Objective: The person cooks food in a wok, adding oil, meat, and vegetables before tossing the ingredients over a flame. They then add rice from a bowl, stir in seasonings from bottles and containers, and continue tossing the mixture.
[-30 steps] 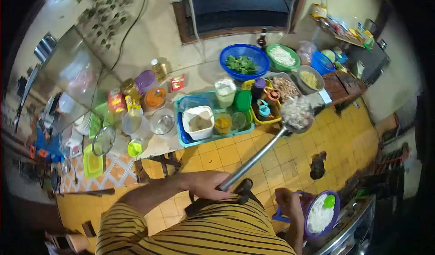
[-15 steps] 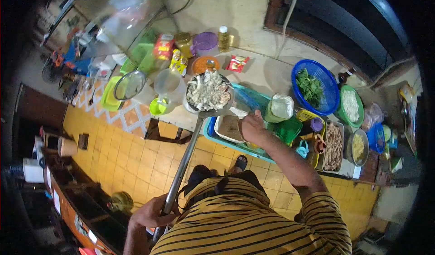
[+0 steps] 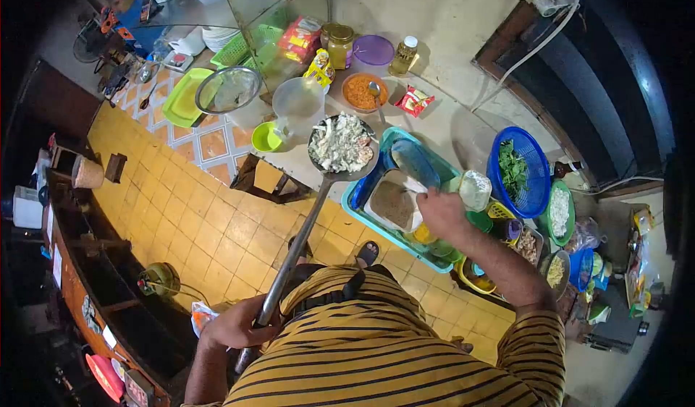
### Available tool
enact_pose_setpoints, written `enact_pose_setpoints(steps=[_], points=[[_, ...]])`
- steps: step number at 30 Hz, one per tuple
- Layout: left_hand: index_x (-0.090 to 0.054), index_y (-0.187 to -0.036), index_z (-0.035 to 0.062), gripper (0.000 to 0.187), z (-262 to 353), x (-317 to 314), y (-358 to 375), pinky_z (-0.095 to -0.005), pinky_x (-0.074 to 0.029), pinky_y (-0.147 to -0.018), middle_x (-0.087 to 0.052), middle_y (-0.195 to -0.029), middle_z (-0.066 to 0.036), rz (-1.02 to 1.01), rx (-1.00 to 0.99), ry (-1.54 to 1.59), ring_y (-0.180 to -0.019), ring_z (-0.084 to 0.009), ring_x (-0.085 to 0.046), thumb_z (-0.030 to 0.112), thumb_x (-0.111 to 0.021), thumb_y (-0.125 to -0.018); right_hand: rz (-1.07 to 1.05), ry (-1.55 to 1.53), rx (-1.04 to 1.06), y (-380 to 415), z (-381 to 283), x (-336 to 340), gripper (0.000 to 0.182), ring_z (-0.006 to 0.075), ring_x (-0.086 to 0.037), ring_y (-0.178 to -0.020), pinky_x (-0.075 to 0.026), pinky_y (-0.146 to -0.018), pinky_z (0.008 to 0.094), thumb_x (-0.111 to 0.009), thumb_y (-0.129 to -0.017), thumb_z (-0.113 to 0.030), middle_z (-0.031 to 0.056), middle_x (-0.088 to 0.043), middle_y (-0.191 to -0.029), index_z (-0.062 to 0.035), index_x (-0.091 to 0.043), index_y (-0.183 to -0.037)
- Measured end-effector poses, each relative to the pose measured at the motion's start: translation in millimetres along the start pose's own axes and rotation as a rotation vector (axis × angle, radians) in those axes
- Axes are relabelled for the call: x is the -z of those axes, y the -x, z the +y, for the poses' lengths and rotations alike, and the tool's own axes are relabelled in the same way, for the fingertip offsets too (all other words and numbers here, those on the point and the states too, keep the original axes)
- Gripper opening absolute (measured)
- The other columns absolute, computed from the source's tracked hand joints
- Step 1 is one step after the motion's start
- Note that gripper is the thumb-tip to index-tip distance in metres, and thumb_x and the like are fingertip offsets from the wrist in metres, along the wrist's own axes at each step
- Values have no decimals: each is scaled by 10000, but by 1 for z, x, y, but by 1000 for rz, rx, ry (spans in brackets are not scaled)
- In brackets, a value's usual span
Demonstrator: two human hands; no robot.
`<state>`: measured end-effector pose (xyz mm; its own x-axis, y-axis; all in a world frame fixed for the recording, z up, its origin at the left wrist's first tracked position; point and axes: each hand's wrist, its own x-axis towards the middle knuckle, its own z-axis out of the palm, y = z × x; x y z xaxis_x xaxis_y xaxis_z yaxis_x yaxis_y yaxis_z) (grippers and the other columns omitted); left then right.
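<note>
Left hand [image 3: 235, 329] wrapped around the lower end of a long metal handle, fingers closed tight on it. At the far end, a round skimmer ladle [image 3: 341, 146] heaped with pale cooked food, held level above the front edge of the worktop [image 3: 441, 121], just left of the teal tray [image 3: 376, 219].

Right hand [image 3: 439, 214] stretched out over the teal tray, fingers curled down at the rim of a white square tub [image 3: 393, 204] holding brown powder; cannot tell whether pinching anything or merely touching. Blue lid [image 3: 414, 162] propped just behind the tub, a clear plastic container [image 3: 474, 189] immediately right of the hand.

Further back on the worktop: a small bowl of orange paste [image 3: 363, 91] with a spoon in it, a clear jug [image 3: 297, 103], a lime-green cup [image 3: 265, 138] at the front edge, a purple lid [image 3: 374, 49] and a bottle of oil [image 3: 405, 54]. Toward the right end, a blue basket of greens [image 3: 517, 170] and a green bowl of white shreds [image 3: 559, 212]. Below, yellow tiled floor [image 3: 188, 219].
</note>
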<state>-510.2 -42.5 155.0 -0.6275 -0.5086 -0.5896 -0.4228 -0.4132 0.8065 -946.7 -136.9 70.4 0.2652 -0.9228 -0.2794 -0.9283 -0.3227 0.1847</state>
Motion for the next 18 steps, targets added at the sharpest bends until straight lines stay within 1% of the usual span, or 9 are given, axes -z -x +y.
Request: enact_pose_setpoints(steps=[4,6,7,8,10,12,15,16,18], points=[[-563,-972,16,232,-5,32,0,-283,-470,-655,-619,-805,-54,-54,-5,-97,-728,-125,-572,133,-671,-804,-80,-54,-42,11,-18,30,150,289,-674,-792,-544,-635,401,-569,-775,-98,134,-647,-812,-37,-661,-877],[-563,-970,17,237,-6,46,0,-284,-469,-655,-616,-798,-53,-74,-7,-114,-726,-125,-570,138,-673,-799,69,-28,-151,4,-27,30,157,290,-679,-818,-548,-662,403,-585,-754,-87,155,-660,-853,-36,-694,-856],[-563,-968,18,242,-5,52,0,-286,-468,-655,-613,-790,-52,-77,-4,-129,-725,-126,-569,143,-675,-794,63,-30,-166,3,-28,23,157,290,-679,-818,-548,-662,403,-585,-754,-87,155,-660,-853,-36,-694,-856],[-541,-955,16,238,-2,58,-1,-260,-436,-640,-574,-789,-15,-96,27,-133,-726,-98,-519,91,-684,-780,-6,-79,-165,2,-28,14,160,300,-679,-827,-548,-675,409,-577,-758,-88,167,-666,-867,-34,-703,-841],[-540,-953,18,236,-3,70,1,-260,-434,-635,-572,-784,-15,-122,21,-149,-722,-98,-516,96,-681,-781,-74,-129,-173,1,-30,15,167,309,-680,-836,-548,-687,415,-569,-761,-89,180,-673,-881,-32,-711,-827],[-539,-951,19,233,-3,77,0,-259,-431,-630,-569,-779,-15,-146,16,-165,-719,-98,-513,100,-678,-783,-234,-263,-211,2,-37,36,175,337,-678,-854,-545,-714,434,-560,-773,-102,187,-683,-890,-31,-710,-827],[-541,-951,21,231,4,82,0,-264,-433,-621,-569,-771,-20,-162,59,-173,-710,-102,-523,102,-670,-777,-150,-315,-355,-8,-32,18,181,357,-675,-861,-542,-749,448,-569,-771,-118,193,-686,-881,-25,-705,-846],[-543,-946,22,227,7,82,-1,-266,-434,-614,-571,-770,-24,-159,46,-177,-702,-105,-527,99,-666,-772,-90,-341,-373,-10,-36,20,181,348,-677,-867,-542,-767,452,-579,-767,-115,192,-687,-876,-15,-699,-859],[-545,-941,23,222,11,83,-2,-267,-434,-607,-572,-768,-28,-155,33,-190,-695,-107,-532,96,-662,-766,-103,-329,-355,-13,-46,0,186,345,-676,-848,-543,-752,446,-587,-744,-134,193,-683,-870,-26,-694,-851]])
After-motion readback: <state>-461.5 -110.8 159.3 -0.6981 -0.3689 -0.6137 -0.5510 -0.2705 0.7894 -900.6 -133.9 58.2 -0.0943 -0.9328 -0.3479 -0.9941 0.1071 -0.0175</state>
